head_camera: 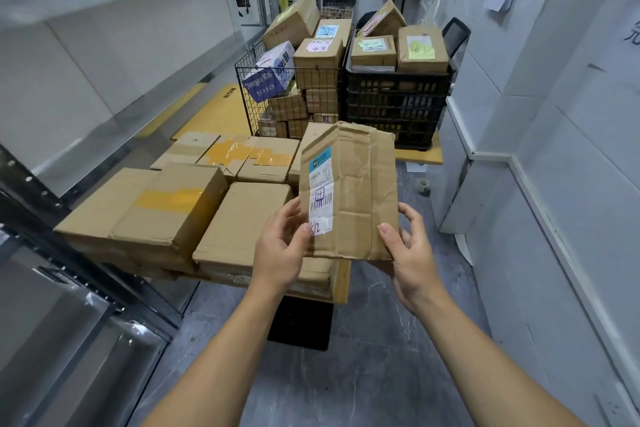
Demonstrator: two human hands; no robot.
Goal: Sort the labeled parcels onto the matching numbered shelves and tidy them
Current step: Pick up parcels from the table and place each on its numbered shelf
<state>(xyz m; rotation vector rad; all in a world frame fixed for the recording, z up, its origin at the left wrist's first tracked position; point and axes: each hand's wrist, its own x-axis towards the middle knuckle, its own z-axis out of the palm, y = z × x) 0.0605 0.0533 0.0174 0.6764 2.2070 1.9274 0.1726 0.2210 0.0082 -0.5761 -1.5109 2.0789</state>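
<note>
Both bare forearms reach forward, the left hand (282,248) and right hand (412,253) gripping a parcel's (356,191) lower corners, thumbs on top.

Wooden table (341,282): taped cardboard boxes (173,204) on top.

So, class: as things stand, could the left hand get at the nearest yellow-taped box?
Probably not yet: the left hand holds the crumpled parcel, though the right hand also holds it. The box lies on top, uncovered.
</note>
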